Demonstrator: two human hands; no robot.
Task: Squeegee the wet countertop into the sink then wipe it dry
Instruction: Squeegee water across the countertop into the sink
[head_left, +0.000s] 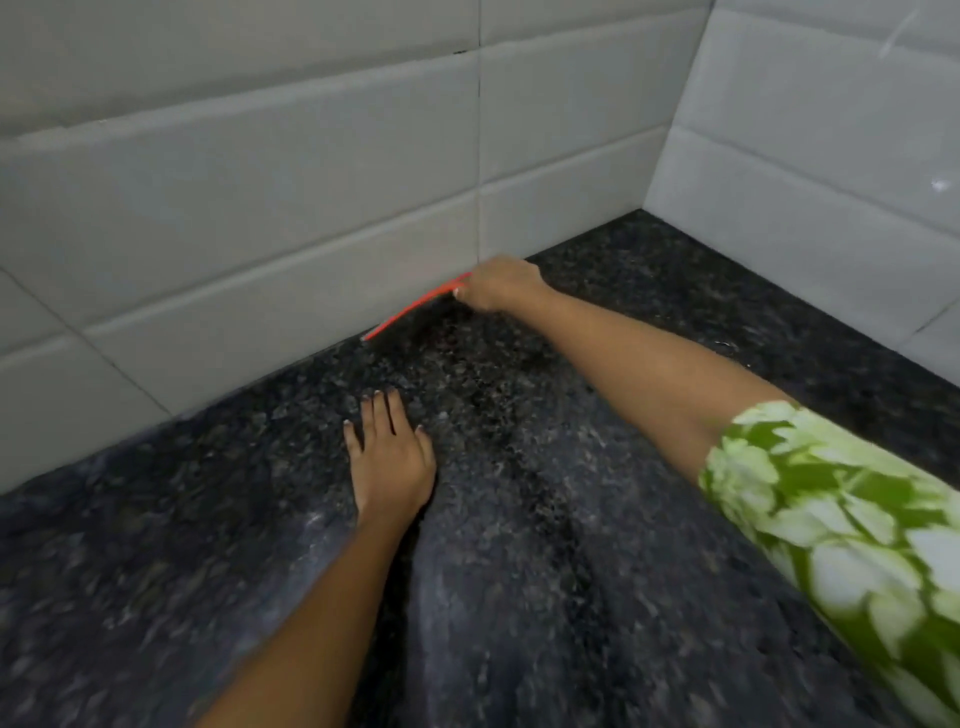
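A dark speckled granite countertop (545, 545) fills the lower view, with wet streaks running across it. My right hand (501, 285) reaches to the back of the counter and is closed on a thin red squeegee (410, 310). The squeegee's edge lies along the foot of the tiled back wall, slanting down to the left. My left hand (392, 457) rests flat on the counter nearer to me, palm down, fingers slightly spread and holding nothing. No sink is in view.
Grey-white wall tiles (260, 208) rise behind the counter, and a second tiled wall (831, 182) meets them at a corner on the right. A green and white patterned sleeve (841, 530) covers my right upper arm.
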